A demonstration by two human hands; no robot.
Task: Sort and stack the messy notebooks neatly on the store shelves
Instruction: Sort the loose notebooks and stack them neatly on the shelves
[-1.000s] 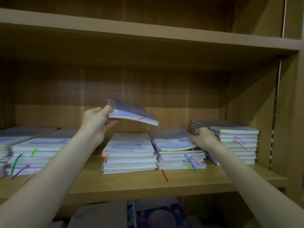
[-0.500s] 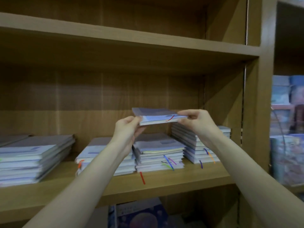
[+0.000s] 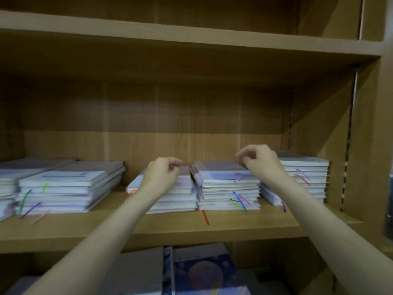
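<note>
Half a second ago both hands held a notebook in the air; now it lies on top of the middle stack [image 3: 228, 186], free of any grip. Left hand [image 3: 162, 177] and right hand [image 3: 260, 161] hover at that stack's left and right edges, fingers loosely curled, holding nothing. A careless nudge could knock the stack askew against the neighbouring pile [image 3: 170, 196].

shop: wooden display shelves [image 3: 148, 228] stocked with notebook stacks [image 3: 229, 186].
</note>
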